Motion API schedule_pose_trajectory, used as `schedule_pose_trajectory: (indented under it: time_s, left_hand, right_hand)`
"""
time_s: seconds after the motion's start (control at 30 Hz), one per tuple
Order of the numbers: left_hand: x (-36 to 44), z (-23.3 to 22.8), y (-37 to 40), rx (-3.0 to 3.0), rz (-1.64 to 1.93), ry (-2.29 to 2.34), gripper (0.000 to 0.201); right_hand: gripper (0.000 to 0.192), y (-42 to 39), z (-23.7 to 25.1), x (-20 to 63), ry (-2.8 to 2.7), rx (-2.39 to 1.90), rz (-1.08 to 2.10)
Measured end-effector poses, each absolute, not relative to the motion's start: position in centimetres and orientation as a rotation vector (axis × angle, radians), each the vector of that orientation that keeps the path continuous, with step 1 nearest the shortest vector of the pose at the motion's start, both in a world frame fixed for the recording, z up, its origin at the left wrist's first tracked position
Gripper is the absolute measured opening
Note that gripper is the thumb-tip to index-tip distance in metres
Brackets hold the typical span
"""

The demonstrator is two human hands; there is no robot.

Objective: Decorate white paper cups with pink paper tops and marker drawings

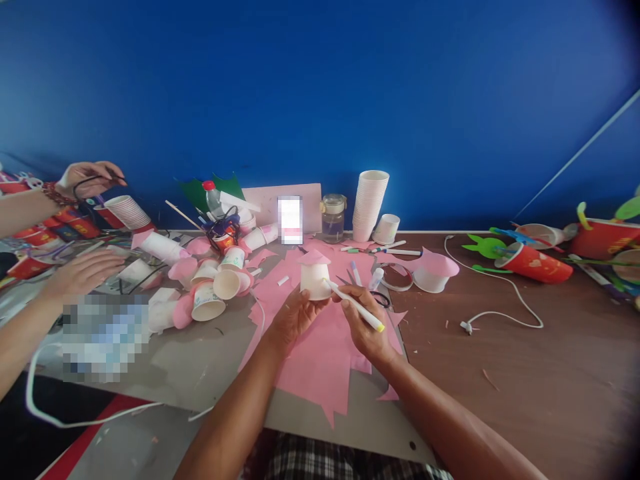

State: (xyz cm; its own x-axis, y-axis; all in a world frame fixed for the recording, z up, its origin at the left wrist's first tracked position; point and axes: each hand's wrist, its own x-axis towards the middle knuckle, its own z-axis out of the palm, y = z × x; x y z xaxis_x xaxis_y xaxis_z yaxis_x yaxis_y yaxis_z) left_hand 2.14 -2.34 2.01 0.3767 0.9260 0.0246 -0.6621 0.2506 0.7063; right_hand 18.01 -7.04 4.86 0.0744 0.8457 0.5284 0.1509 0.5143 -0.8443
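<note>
My left hand (299,315) grips the lower part of a white paper cup (314,283), which stands upside down with a pink paper cone (315,257) on top like a roof. In my right hand (364,328) is a white marker with a yellow end (363,310). Its tip is at the right side of the cup; whether it touches cannot be made out. Under both hands lie pink paper sheets (320,373) with jagged cut edges. Scissors (383,299) with dark handles lie just beyond my right hand, partly hidden.
Another person's hands (85,270) are at the left. Paper cups with pink pieces (207,301) crowd the table there. A tall cup stack (370,203), a glass jar (333,217) and a lit phone (290,220) stand behind. At right lie a roofed cup (431,273), white cable (515,313) and red cup (540,263).
</note>
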Motion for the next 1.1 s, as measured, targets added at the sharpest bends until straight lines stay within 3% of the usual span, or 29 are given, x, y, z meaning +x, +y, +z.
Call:
schedule_pose_trajectory:
  time_s: [1.1]
  left_hand:
    - [2.23,1.97,-2.44,0.743,1.146,0.439,0.049]
  right_hand:
    - [0.016,-7.10,4.98,18.17,-1.465,-0.890,0.594]
